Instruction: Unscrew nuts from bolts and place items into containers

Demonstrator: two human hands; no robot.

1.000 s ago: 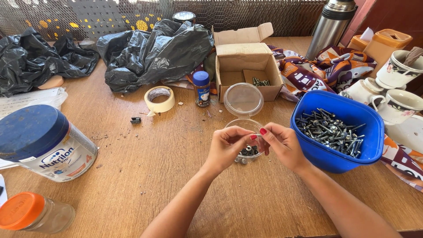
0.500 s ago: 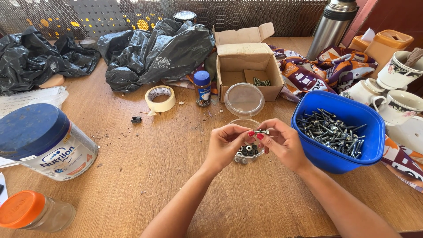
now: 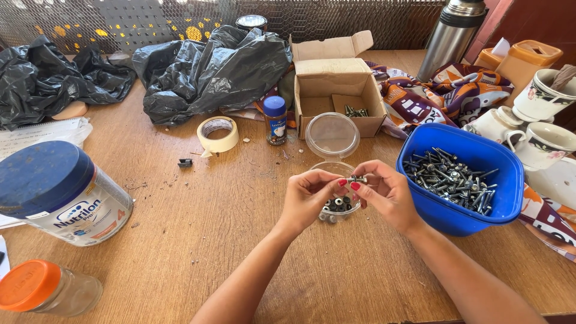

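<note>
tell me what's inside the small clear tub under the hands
The small clear tub holds a few small metal fasteners, some dark, some silvery. The left hand and right hand, pinching a bolt above it, cover part of it.

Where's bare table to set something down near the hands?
Bare wood lies left of the left hand, between the cream tape roll and blue-lidded tin. Crowded on the right: blue plastic tub of screws, white cups, right hand.

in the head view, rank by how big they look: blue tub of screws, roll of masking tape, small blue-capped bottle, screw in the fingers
1. blue tub
2. roll of masking tape and blue-capped bottle: too alike to rank
3. screw, held by both hands
</note>
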